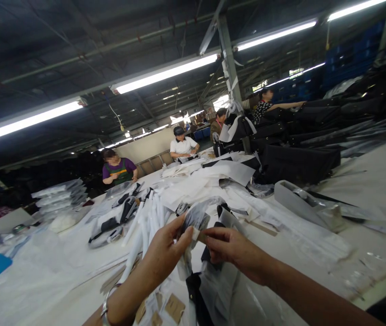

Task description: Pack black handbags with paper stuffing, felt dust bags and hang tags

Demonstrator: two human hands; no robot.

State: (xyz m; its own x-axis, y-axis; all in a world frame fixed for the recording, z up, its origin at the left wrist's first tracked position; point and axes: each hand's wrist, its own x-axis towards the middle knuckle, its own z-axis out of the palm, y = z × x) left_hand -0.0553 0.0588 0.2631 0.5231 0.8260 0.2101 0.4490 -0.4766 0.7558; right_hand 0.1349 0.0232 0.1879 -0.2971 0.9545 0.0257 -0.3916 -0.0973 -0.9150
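My left hand point(169, 242), a metal bracelet at its wrist, grips a bundle wrapped in clear plastic point(196, 218). At its thumb tip is a small white piece point(196, 233), perhaps a tag or tape. My right hand point(228, 246) pinches the end of a small brownish strip beside that piece, the fingertips of both hands nearly meeting. Below them hangs a black strap point(197, 294) with whitish wrapping around it. Brown card tags point(174, 308) lie beneath my left forearm. What the wrapped bundle contains is hard to make out.
White tubes point(147, 222) and plastic-wrapped black straps point(113, 222) lie to the left. White sheets point(209, 176) spread across the table's middle. A tape dispenser point(297, 203) and piled black bags point(297, 160) are at right. Several people work beyond the table.
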